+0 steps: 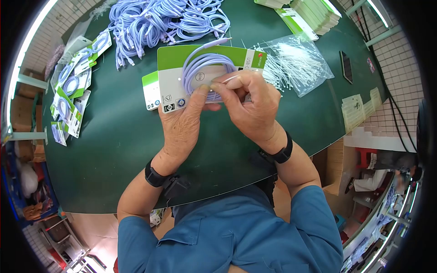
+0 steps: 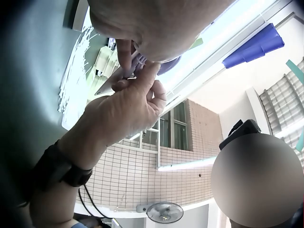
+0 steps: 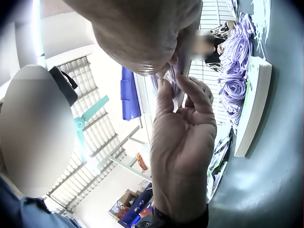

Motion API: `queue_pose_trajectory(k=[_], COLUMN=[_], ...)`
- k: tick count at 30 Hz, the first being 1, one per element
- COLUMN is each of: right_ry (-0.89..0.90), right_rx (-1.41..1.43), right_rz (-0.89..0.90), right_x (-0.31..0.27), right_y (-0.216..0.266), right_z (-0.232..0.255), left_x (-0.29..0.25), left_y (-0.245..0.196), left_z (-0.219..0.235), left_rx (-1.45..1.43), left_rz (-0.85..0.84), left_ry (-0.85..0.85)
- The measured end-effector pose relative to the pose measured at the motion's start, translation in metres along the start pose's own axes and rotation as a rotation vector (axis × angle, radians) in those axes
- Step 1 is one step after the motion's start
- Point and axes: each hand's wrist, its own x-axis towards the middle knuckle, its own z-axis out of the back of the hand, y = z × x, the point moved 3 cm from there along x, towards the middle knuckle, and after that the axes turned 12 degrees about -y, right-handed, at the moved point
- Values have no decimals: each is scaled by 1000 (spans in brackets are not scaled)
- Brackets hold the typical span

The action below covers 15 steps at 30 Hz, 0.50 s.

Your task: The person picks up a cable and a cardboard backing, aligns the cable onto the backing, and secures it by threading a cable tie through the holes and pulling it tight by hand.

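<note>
Item 1: left hand, thumb curling up & pinching the coiled purple cable against the green-white backing card; card is being held up over the counter middle, tilted toward the person.

Item 2: right hand, fingers curled, pinching a thin white tie at the coil's right side, just beside the left thumb. Hands are touching each other.

Item 3: second card, green-white, lying under/behind the held card's left edge.

Item 4: loose purple cables, big heap, sitting toward the counter's far edge.

Item 5: finished carded cables, several, lying in a row along the left edge.

Item 6: clear bag of white ties, lying right of the held card, w/ loose ties spilling beside it.

Item 7: stack of blank cards, sitting at the far right corner.

Item 8: dark phone, lying near the right edge.

Wrist views: both are showing the fingertips meeting on the purple coil from below; detail of the tie cannot be told there.
</note>
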Motion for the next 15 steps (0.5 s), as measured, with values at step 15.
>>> queue_pose_trajectory(k=[15], right_ry=[38], right_rx=[-229], right_rz=[589], right_x=[12], right_y=[11], right_z=[-2], left_x=[2], left_y=[2], left_z=[5], left_rx=[46], left_rz=[34], left_ry=[-11])
